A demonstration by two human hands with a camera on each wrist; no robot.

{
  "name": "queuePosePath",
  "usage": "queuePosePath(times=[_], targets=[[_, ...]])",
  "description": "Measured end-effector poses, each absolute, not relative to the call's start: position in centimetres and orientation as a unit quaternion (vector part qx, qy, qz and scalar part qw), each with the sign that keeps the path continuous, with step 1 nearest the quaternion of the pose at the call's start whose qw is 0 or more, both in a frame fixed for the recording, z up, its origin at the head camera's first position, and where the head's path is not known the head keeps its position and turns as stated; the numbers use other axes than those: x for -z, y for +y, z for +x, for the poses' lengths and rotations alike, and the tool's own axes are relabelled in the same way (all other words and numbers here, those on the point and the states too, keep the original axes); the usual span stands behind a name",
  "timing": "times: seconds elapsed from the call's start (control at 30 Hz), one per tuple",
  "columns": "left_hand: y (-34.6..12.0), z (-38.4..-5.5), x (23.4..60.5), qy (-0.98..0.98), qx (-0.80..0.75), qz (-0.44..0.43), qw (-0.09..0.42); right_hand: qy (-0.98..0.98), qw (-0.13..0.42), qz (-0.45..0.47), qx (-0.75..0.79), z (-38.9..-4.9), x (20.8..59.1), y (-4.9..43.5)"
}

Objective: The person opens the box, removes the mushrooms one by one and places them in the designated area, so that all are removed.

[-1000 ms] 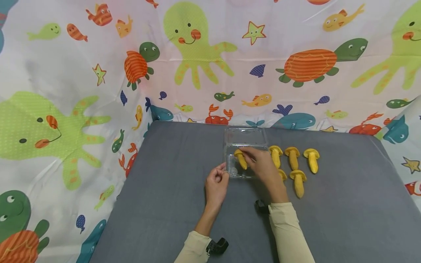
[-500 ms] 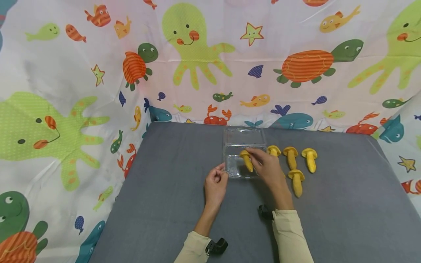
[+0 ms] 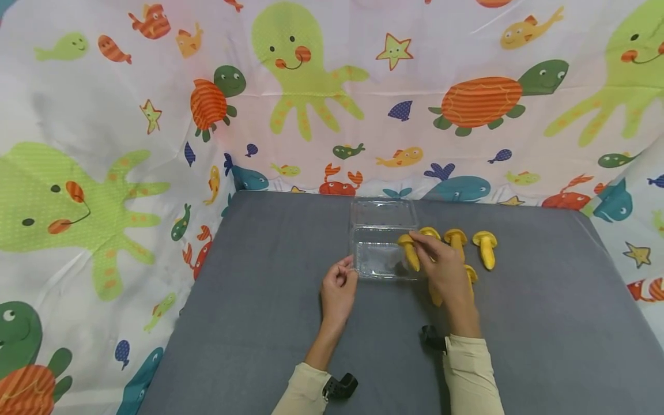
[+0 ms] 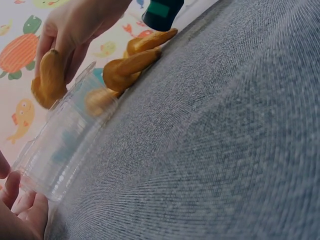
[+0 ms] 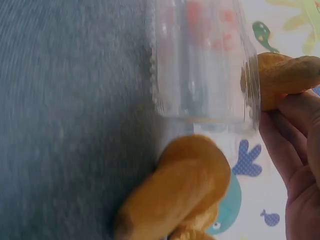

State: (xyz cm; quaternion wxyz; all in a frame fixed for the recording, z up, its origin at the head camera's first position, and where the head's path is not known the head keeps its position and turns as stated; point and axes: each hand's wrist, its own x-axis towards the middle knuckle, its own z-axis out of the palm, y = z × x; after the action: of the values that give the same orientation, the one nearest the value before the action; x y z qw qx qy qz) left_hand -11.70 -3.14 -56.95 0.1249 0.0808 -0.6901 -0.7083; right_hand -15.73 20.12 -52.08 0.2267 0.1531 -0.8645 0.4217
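Note:
My right hand (image 3: 443, 268) pinches a yellow mushroom (image 3: 409, 252) by its cap. The mushroom hangs stem down over the right edge of a clear plastic clamshell box (image 3: 381, 259); in the left wrist view this mushroom (image 4: 51, 80) is above the box rim. The box's lid (image 3: 384, 213) is folded back toward the wall. At the box's near left corner, my left hand (image 3: 338, 291) holds the edge between thumb and fingers; in the left wrist view its fingers (image 4: 32, 207) are right at the wall. No mushroom shows inside the box.
Several more yellow mushrooms lie right of the box, among them one on the far right (image 3: 486, 249) and one behind (image 3: 456, 237); my right hand partly covers some. A grey cloth (image 3: 249, 323) covers the table. A sea-animal curtain (image 3: 311, 86) stands behind and at the left.
My right hand has moved right with the mushroom, from over the middle of the box to its right edge. My left hand stays at the box corner.

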Motion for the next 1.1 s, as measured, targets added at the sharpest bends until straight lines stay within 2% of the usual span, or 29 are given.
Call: queuePosePath(times=[0.23, 0.4, 0.67, 1.1], targets=[[-2.9, -11.1, 55.0, -0.687, 0.711, 0.084, 0.127, -0.867, 0.286, 0.127, -0.388, -15.3, 52.2, 22.0], [-2.9, -10.5, 53.4, -0.691, 0.707, 0.078, 0.131, -0.867, 0.299, 0.097, -0.387, -14.8, 52.0, 23.5], [-3.1, -10.3, 53.0, -0.681, 0.717, 0.078, 0.128, -0.860, 0.338, 0.058, -0.377, -13.8, 52.1, 25.9], [-3.0, -10.2, 52.6, -0.680, 0.718, 0.089, 0.120, -0.853, 0.318, -0.017, -0.413, -12.2, 52.9, 29.7]])
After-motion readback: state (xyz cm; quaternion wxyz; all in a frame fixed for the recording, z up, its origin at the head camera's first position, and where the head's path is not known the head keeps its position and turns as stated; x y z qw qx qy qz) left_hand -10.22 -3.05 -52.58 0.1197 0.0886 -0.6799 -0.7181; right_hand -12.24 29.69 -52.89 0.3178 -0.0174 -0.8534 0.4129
